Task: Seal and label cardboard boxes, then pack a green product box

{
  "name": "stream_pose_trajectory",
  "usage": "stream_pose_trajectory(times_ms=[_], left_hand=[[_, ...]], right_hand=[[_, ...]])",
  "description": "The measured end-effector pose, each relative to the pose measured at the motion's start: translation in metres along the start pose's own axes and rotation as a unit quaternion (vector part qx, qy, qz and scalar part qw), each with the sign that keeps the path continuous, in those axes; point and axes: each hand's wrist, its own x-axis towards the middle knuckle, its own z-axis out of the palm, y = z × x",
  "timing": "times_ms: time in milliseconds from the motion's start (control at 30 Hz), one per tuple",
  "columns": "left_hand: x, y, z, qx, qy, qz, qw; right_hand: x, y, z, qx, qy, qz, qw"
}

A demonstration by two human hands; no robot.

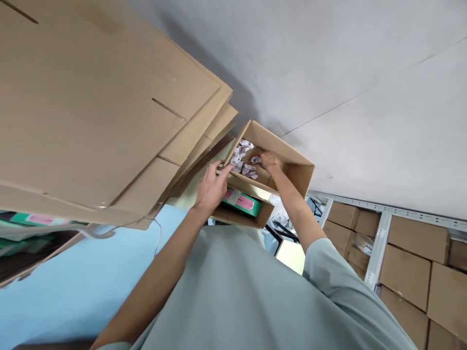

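Note:
An open cardboard box (280,141) sits tilted in the middle of the view, with several wads of crumpled printed paper (239,154) along its left side. My left hand (213,187) grips the box's near left corner, its thumb at the rim and its other fingers partly hidden. Inside the box is my right hand (269,161), its fingers curled at a small wad of paper; the fingertips are partly hidden. Just below this box, a second open carton (265,214) holds a green and pink package (242,201).
Large flattened cardboard sheets (109,107) are stacked at the left, close to my left hand. A metal rack (379,243) with brown cartons (410,277) stands at the right. A pale wall or floor surface (346,87) lies beyond the box. A white hook-like piece (87,229) shows lower left.

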Motion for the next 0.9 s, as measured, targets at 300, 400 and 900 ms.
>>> stream_pose_trajectory(times_ms=[300,400,900], left_hand=[[-0.006,0.006,0.003,-0.011,0.021,0.004,1.0],[-0.007,0.006,0.005,-0.011,0.027,0.016,0.999],[-0.008,0.004,0.005,-0.008,0.039,0.048,0.998]], right_hand=[[-0.107,0.0,-0.039,0.062,0.057,0.159,0.984],[-0.192,-0.016,-0.043,0.14,0.15,0.17,0.964],[-0.271,-0.086,0.053,0.143,-0.056,0.224,0.962]])
